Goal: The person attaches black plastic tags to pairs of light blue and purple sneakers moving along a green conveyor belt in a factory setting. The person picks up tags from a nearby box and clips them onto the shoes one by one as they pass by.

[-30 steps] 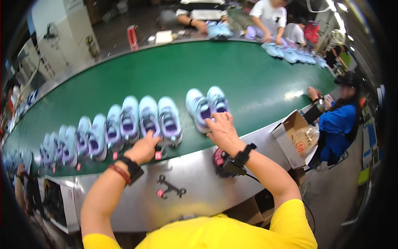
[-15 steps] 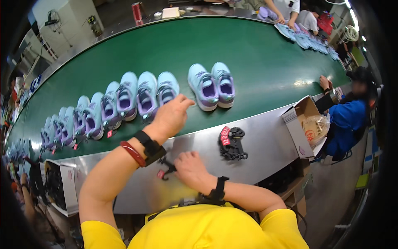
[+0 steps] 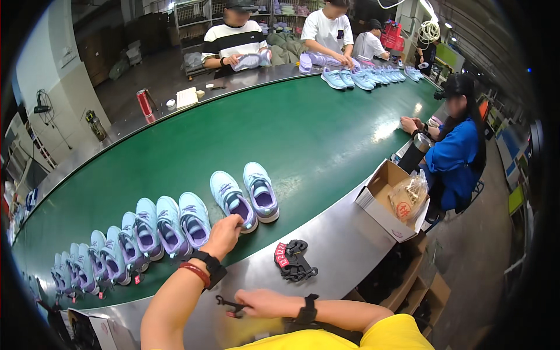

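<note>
My left hand [image 3: 224,234] reaches over the belt, its fingers pinched at the heel opening of a light blue sneaker [image 3: 224,184] with purple lining. A matching sneaker [image 3: 257,179] stands close on its right. Low over the metal edge, my right hand [image 3: 269,304] grips a black plastic shoe hanger [image 3: 224,302]; one hooked end sticks out left of the fingers, with a small red label beneath. A bunch of similar black hangers [image 3: 299,265] with red labels lies on the metal, up and right of that hand.
A row of blue sneakers [image 3: 170,224] runs leftward along the green belt [image 3: 175,151]. To the right an open cardboard box [image 3: 382,214] holds a bagged item, near a person in blue [image 3: 452,154]. Co-workers handle shoe parts and sneakers [image 3: 373,77] across the belt.
My view has tilted up, bringing co-workers into sight. My left hand has closed in on the heel of the nearer paired sneaker. My right hand has raised the hanger slightly.
</note>
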Demonstrator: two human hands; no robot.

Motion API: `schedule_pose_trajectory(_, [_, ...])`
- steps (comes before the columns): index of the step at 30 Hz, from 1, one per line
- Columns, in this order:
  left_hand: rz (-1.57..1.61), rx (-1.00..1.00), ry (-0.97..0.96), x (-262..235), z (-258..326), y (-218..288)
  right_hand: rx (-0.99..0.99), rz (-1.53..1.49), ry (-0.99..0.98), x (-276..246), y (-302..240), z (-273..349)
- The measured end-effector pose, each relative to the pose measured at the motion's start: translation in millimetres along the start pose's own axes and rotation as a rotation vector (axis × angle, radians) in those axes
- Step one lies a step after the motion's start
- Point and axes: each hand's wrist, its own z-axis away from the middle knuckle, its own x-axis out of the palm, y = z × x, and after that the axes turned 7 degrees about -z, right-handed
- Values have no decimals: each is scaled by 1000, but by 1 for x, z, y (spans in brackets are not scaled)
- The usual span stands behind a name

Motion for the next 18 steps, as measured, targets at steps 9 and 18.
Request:
schedule_pose_trajectory(9, [29, 66, 38, 4, 27, 8, 96, -311, 626, -77, -9, 30])
schedule_pose_trajectory(18, [106, 51, 164, 12, 26, -1, 208, -422, 519, -72, 5, -7])
